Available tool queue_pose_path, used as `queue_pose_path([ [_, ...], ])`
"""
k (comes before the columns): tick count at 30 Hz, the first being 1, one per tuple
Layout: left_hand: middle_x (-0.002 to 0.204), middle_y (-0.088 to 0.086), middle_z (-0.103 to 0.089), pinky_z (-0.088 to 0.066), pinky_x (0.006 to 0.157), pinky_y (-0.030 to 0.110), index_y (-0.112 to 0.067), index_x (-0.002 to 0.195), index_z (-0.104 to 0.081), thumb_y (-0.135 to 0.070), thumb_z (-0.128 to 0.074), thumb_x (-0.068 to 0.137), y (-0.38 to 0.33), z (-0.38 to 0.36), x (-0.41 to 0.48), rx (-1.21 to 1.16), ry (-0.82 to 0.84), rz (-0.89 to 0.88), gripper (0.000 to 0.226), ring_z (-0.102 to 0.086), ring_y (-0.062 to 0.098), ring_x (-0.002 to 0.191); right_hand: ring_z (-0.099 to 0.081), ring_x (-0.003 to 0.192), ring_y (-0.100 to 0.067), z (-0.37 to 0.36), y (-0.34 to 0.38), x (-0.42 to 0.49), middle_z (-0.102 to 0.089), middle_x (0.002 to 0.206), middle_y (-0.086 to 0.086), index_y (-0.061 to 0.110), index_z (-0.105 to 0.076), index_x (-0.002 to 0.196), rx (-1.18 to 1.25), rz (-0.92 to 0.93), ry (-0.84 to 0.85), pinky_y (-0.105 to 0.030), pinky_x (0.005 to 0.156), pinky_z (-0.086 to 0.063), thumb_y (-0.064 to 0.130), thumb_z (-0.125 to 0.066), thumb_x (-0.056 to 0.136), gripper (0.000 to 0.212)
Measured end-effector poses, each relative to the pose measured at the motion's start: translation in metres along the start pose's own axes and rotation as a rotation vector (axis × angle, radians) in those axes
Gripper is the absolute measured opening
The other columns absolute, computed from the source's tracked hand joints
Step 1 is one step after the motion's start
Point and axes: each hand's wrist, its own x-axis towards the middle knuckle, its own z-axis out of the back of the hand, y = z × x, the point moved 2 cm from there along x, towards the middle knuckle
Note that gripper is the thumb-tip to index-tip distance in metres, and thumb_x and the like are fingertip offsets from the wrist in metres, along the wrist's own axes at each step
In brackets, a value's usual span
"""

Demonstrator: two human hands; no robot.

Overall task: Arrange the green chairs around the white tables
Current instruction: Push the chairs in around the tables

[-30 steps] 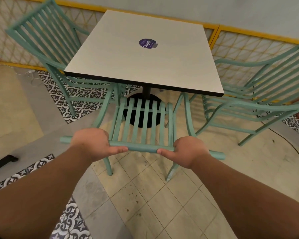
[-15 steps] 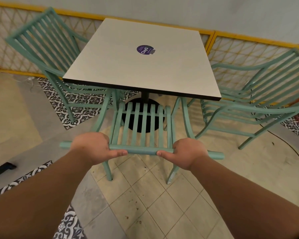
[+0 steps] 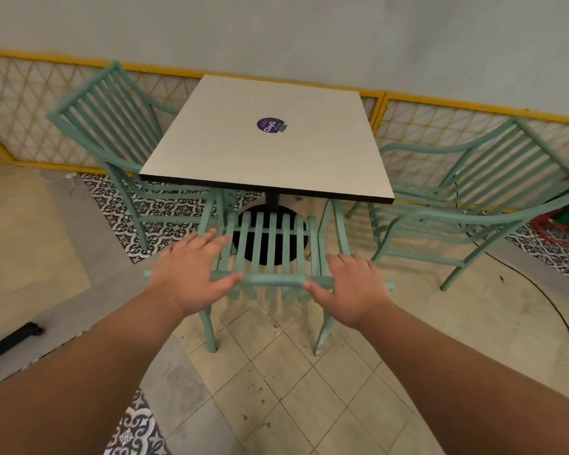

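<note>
The middle green chair stands at the near edge of the white worktop, its seat pushed under the top and its slatted back facing the camera, all visible legs on the beige floor tiles. Its top rail runs level between the two arms. The left grip lies over the rail's left end, released, fingers straight and spread, thumb tip at the rail. The right grip lies over the rail's right end, also released, fingers straight and pointing forward, thumb tip against the rail. Neither curls round it.

A round purple sticker sits on the worktop, which rests on a black pedestal. The left green chair is tucked against the worktop's left side, over a strip of patterned tiles. The right green chair stands just beside the right side. A yellow lattice fence runs along the wall behind, and a black cable curves over the floor at the right.
</note>
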Motion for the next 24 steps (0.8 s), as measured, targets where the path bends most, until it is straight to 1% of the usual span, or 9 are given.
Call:
queue_pose_path([
  [3,0.167,-0.003,-0.029,-0.025,0.122,0.053,-0.038,0.160,-0.022,-0.087,-0.018,0.078,-0.005,0.036,-0.025,0.020,-0.039,-0.030,0.096,-0.026,0.026,0.152,-0.040,0.142,-0.030,0.033,0.006,-0.030,-0.049,0.152,-0.007,0.019,-0.039,0.152,0.057,-0.005,-0.021,-0.051,0.118,-0.032,0.084,-0.021,0.084,0.095],
  [5,0.164,-0.001,-0.035,-0.028,0.119,0.054,-0.035,0.159,-0.026,-0.084,-0.019,0.081,-0.007,0.050,-0.040,0.042,-0.042,-0.040,0.092,-0.030,0.028,0.150,-0.046,0.136,-0.031,0.050,0.009,-0.050,-0.054,0.147,-0.009,0.017,-0.042,0.150,0.059,-0.010,-0.043,-0.051,0.114,-0.037,0.079,-0.024,0.086,0.091],
  [7,0.162,-0.001,-0.037,-0.030,0.117,0.054,-0.035,0.158,-0.028,-0.083,-0.018,0.081,-0.009,0.055,-0.054,0.061,-0.023,-0.049,0.091,-0.031,0.028,0.149,-0.049,0.133,-0.032,0.058,0.010,-0.071,-0.056,0.144,-0.009,0.017,-0.043,0.150,0.061,-0.022,-0.075,-0.050,0.111,-0.039,0.077,-0.028,0.088,0.087],
  [10,0.163,-0.003,-0.036,-0.029,0.117,0.055,-0.036,0.158,-0.026,-0.081,-0.023,0.087,-0.014,0.057,-0.068,0.089,0.003,-0.070,0.084,-0.028,0.027,0.151,-0.047,0.134,-0.031,0.067,0.007,-0.094,-0.055,0.146,-0.007,0.019,-0.041,0.152,0.057,-0.051,-0.106,-0.049,0.111,-0.038,0.075,-0.034,0.090,0.083],
  [12,0.164,-0.004,-0.033,-0.028,0.120,0.054,-0.037,0.159,-0.023,-0.079,-0.024,0.089,-0.020,0.057,-0.074,0.109,0.013,-0.093,0.081,-0.025,0.026,0.152,-0.046,0.136,-0.030,0.071,0.004,-0.107,-0.054,0.148,-0.006,0.019,-0.040,0.153,0.071,-0.081,-0.101,-0.049,0.114,-0.037,0.076,-0.029,0.088,0.087],
  [14,0.165,-0.006,-0.032,-0.027,0.120,0.053,-0.038,0.159,-0.022,-0.079,-0.024,0.090,-0.031,0.058,-0.074,0.111,0.031,-0.123,0.081,-0.024,0.025,0.153,-0.048,0.134,-0.029,0.072,-0.002,-0.118,-0.055,0.147,-0.005,0.020,-0.041,0.152,0.102,-0.112,-0.117,-0.048,0.114,-0.037,0.076,-0.028,0.087,0.087],
  [19,0.164,-0.007,-0.035,-0.030,0.119,0.052,-0.037,0.159,-0.025,-0.083,-0.017,0.081,-0.085,0.059,-0.066,0.114,0.041,-0.255,0.090,-0.028,0.023,0.151,-0.050,0.132,-0.030,0.065,-0.032,-0.153,-0.059,0.141,-0.006,0.019,-0.046,0.149,0.150,-0.234,-0.149,-0.047,0.112,-0.038,0.076,-0.027,0.085,0.088],
  [22,0.165,-0.007,-0.033,-0.029,0.119,0.052,-0.037,0.160,-0.024,-0.080,-0.026,0.088,-0.139,0.056,-0.053,0.128,0.034,-0.341,0.083,-0.026,0.024,0.152,-0.051,0.129,-0.030,0.066,-0.070,-0.179,-0.063,0.136,-0.007,0.019,-0.051,0.143,0.171,-0.312,-0.177,-0.046,0.110,-0.039,0.076,-0.029,0.084,0.084],
  [24,0.165,-0.007,-0.033,-0.029,0.120,0.051,-0.037,0.160,-0.024,-0.078,-0.030,0.090,-0.185,0.055,-0.043,0.126,0.031,-0.399,0.081,-0.025,0.024,0.153,-0.050,0.131,-0.030,0.072,-0.105,-0.195,-0.062,0.137,-0.007,0.018,-0.050,0.145,0.178,-0.358,-0.196,-0.046,0.111,-0.038,0.076,-0.028,0.084,0.087],
])
